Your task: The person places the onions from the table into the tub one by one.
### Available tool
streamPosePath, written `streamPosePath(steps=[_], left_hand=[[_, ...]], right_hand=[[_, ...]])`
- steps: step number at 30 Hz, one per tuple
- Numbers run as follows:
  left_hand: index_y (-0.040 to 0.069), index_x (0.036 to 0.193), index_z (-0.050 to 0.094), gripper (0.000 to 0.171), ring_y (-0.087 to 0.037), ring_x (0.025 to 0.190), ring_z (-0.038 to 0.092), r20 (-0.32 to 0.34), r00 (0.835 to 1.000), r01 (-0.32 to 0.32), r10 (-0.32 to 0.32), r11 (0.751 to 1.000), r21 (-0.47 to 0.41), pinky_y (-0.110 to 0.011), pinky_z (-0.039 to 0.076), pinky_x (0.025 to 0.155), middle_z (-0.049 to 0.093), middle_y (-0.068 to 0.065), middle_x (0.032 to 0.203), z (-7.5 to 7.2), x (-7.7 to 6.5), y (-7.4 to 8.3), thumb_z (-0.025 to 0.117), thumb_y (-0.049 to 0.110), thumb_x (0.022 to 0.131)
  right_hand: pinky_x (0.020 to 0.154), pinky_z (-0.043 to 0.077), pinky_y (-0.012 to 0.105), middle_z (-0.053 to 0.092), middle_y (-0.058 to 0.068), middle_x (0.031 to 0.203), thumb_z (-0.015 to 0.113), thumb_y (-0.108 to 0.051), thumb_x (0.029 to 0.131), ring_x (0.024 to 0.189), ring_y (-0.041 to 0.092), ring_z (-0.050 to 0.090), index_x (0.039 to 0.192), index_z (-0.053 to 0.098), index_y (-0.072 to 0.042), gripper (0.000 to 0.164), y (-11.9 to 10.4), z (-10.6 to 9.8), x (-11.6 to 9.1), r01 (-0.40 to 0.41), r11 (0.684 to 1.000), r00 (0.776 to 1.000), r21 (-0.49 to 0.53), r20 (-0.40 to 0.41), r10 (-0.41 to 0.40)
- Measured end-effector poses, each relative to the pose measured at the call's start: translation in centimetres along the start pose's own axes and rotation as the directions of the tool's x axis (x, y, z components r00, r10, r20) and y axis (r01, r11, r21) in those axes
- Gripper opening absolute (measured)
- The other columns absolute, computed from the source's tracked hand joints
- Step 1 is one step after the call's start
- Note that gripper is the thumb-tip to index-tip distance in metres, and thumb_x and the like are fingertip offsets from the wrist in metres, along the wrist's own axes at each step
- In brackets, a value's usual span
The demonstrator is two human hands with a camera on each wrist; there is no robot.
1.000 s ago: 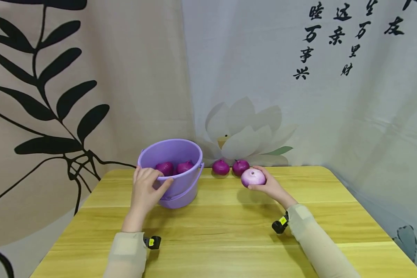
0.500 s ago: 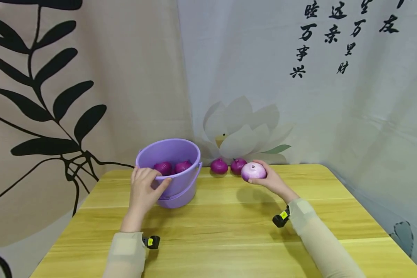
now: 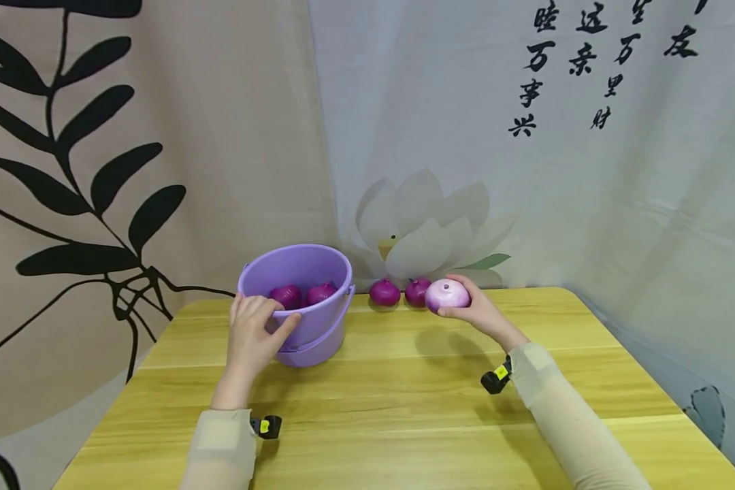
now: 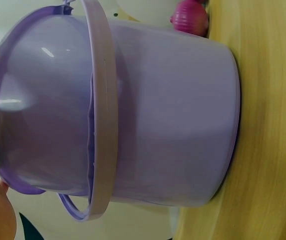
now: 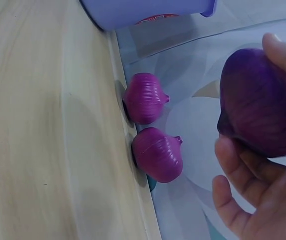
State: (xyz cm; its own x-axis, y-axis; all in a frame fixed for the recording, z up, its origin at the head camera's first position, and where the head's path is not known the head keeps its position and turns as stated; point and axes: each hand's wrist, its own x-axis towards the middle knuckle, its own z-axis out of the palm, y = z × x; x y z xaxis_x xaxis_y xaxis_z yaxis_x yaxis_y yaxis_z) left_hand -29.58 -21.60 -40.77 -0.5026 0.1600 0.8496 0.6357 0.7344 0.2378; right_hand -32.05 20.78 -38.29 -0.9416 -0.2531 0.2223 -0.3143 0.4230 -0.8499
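My left hand point(image 3: 251, 337) grips the near-left rim of a purple bucket point(image 3: 315, 337), thumb along the edge. Inside the bucket lie two red onions, one on the left point(image 3: 286, 297) and one on the right point(image 3: 320, 293). My right hand point(image 3: 482, 316) holds a pale-topped purple onion point(image 3: 447, 295) above the table, its root end facing me. From the right wrist view, the held onion point(image 5: 260, 102) shows a dark purple side, with thumb and fingers around it. Two more red onions point(image 3: 384, 292) point(image 3: 417, 291) sit at the table's back edge, left of the held one.
The wooden table point(image 3: 367, 422) ends at a hanging cloth point(image 3: 251, 136) printed with leaves, a lotus and writing. The bucket's handle point(image 4: 104, 115) hangs down along its side. A small black camera sits at each wrist.
My right hand has lifted the onion a little higher from the table. My left hand keeps its hold on the bucket rim, and the head view has shifted slightly.
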Motion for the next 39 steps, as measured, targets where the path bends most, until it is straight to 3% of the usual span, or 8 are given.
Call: streamPosePath(steps=[14, 32, 39], left_hand=[[0.010, 0.078, 0.060, 0.025, -0.027, 0.084, 0.048, 0.006, 1.000, 0.004, -0.004, 1.000, 0.001, -0.064, 0.016, 0.107, 0.053, -0.004, 0.074, -0.1, 0.1, 0.2, 0.075, 0.029, 0.081], [0.010, 0.078, 0.060, 0.024, -0.027, 0.085, 0.049, 0.005, 1.000, 0.013, -0.013, 1.000, 0.005, -0.065, 0.017, 0.107, 0.052, -0.001, 0.075, -0.1, 0.0, 0.3, 0.076, 0.028, 0.081], [0.009, 0.078, 0.060, 0.025, -0.025, 0.082, 0.048, 0.007, 1.000, 0.012, -0.012, 1.000, 0.000, -0.064, 0.016, 0.108, 0.053, -0.004, 0.074, 0.0, 0.0, 0.3, 0.075, 0.029, 0.081]], right_hand=[[0.097, 0.044, 0.050, 0.043, 0.028, 0.139, 0.076, -0.011, 0.081, 0.120, 0.042, 0.050, 0.143, 0.037, -0.001, 0.074, -1.0, -0.5, 0.3, 0.045, 0.999, 0.999, 0.004, -0.001, -0.045], [0.098, 0.043, 0.052, 0.041, 0.028, 0.140, 0.075, -0.012, 0.083, 0.121, 0.044, 0.048, 0.144, 0.036, -0.001, 0.073, -2.3, -0.9, 0.5, 0.046, 0.998, 0.999, -0.035, -0.009, -0.046], [0.098, 0.043, 0.052, 0.041, 0.028, 0.140, 0.075, -0.015, 0.083, 0.122, 0.043, 0.048, 0.145, 0.034, -0.002, 0.076, -1.1, -1.1, 1.4, 0.046, 0.999, 0.999, -0.012, -0.007, -0.047]])
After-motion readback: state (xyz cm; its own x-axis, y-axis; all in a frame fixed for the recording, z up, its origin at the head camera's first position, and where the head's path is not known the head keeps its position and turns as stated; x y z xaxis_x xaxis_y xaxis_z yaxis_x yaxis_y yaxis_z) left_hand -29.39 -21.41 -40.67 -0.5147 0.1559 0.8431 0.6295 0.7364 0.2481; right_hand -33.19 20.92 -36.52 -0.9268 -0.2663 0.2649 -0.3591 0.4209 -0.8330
